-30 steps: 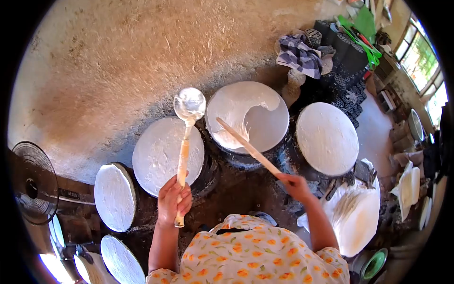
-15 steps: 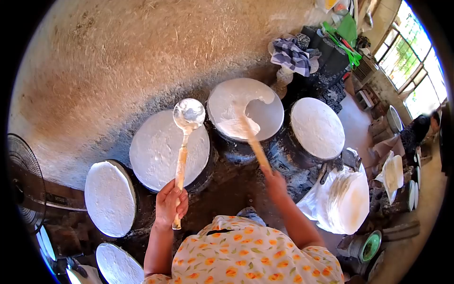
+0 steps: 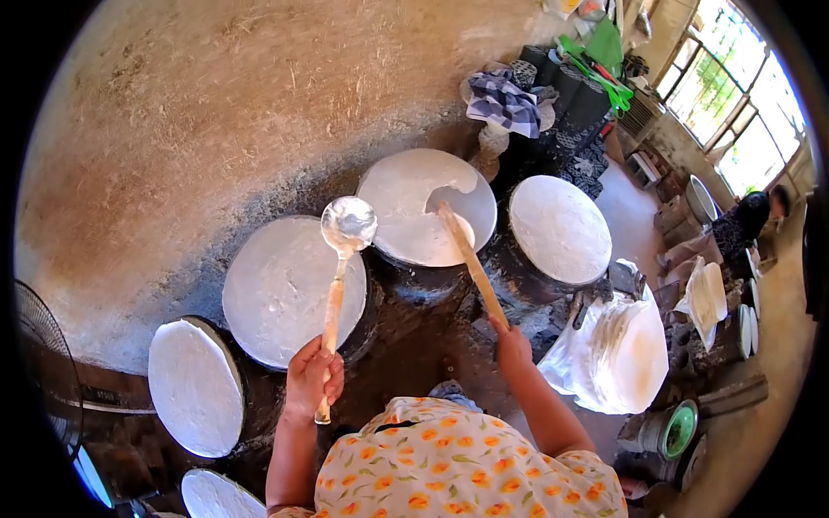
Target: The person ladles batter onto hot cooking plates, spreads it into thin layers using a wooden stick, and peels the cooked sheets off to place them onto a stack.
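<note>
Bare patch [image 3: 466, 200] on the middle pan [image 3: 481, 214] has shrunk as one wooden stick [image 3: 480, 281], gripped by the right hand [image 3: 514, 350], swept rightward across it. Left hand [image 3: 313, 382] clasps one ladle [image 3: 333, 306], bowl by that pan's left edge. One coated pan [image 3: 560, 229] sits right of it, at least three coated pans [image 3: 289, 293] left.

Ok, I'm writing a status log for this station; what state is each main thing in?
Middle round griddle: partly coated white, bare patch toward the right
Ladle: held in left hand, bowl end up
Wooden stick: held in right hand, tip at the patch's edge
Left white coating: no bare patch visible
Right white coating: no bare patch visible
Thin white sheets: piled
Checkered cloth: crumpled
Caged fan: cannot tell if running
</note>
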Action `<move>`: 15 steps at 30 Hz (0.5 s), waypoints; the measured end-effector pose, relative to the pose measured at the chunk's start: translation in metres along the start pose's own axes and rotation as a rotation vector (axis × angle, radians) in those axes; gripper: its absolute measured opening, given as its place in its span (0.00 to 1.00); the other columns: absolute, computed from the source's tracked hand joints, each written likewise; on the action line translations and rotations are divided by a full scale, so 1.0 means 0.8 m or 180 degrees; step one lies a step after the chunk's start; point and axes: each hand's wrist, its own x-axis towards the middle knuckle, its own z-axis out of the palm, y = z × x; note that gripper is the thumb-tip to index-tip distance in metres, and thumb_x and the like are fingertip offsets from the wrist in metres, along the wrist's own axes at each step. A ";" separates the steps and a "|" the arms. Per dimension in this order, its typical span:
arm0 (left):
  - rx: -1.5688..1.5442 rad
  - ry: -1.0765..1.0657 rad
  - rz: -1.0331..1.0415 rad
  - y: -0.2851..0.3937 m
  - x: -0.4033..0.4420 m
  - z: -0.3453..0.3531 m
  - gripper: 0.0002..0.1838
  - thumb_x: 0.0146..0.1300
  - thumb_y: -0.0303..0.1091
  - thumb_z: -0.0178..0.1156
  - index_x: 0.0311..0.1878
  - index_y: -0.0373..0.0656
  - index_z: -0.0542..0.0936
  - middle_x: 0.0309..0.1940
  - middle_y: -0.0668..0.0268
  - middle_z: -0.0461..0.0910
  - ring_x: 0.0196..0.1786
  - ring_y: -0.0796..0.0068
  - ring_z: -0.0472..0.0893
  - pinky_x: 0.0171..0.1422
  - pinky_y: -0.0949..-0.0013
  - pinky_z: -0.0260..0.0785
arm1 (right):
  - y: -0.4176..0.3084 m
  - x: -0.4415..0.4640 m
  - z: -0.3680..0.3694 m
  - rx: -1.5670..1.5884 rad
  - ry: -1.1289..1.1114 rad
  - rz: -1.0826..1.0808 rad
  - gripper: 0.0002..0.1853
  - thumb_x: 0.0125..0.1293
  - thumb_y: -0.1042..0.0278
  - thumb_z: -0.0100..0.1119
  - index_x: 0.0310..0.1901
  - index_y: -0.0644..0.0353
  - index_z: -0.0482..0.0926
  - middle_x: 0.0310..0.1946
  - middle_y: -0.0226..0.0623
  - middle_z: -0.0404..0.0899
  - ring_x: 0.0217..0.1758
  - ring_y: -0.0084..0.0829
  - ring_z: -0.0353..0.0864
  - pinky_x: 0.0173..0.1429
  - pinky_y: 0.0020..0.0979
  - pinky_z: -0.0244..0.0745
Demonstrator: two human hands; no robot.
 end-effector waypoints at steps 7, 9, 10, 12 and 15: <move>0.0091 -0.0071 -0.0076 0.001 0.031 0.041 0.12 0.68 0.31 0.46 0.49 0.35 0.70 0.22 0.67 0.67 0.12 0.85 0.62 0.11 0.80 0.57 | 0.000 0.055 0.002 0.2070 0.0261 0.0123 0.27 0.60 0.76 0.52 0.61 0.39 0.71 0.29 0.49 0.76 0.34 0.51 0.79 0.39 0.44 0.75; 0.0121 -0.0096 -0.0082 0.002 0.037 0.052 0.12 0.68 0.32 0.46 0.49 0.36 0.70 0.22 0.67 0.67 0.12 0.85 0.62 0.11 0.80 0.57 | -0.001 0.016 -0.009 0.2163 -0.0309 -0.0592 0.23 0.60 0.73 0.50 0.57 0.41 0.76 0.33 0.51 0.77 0.32 0.49 0.79 0.36 0.42 0.75; 0.0131 -0.0039 -0.0083 0.004 0.038 0.058 0.12 0.68 0.32 0.46 0.49 0.36 0.70 0.22 0.67 0.67 0.12 0.85 0.62 0.11 0.80 0.57 | 0.006 -0.004 -0.009 0.1601 -0.0431 -0.0692 0.19 0.63 0.67 0.51 0.55 0.43 0.77 0.35 0.51 0.78 0.33 0.49 0.80 0.36 0.42 0.74; 0.0164 0.0023 -0.0100 0.003 0.044 0.065 0.11 0.68 0.32 0.46 0.49 0.36 0.70 0.22 0.67 0.67 0.12 0.85 0.62 0.11 0.80 0.57 | 0.028 -0.013 -0.013 0.1062 -0.0559 -0.0776 0.16 0.65 0.60 0.52 0.54 0.45 0.77 0.38 0.52 0.79 0.33 0.48 0.80 0.35 0.41 0.74; 0.0185 0.0023 -0.0040 -0.005 0.055 0.072 0.12 0.68 0.31 0.45 0.50 0.36 0.70 0.22 0.68 0.66 0.12 0.85 0.61 0.11 0.81 0.56 | 0.032 0.016 -0.043 0.2174 -0.0919 0.1936 0.19 0.66 0.43 0.50 0.54 0.39 0.77 0.27 0.40 0.76 0.30 0.43 0.77 0.36 0.40 0.71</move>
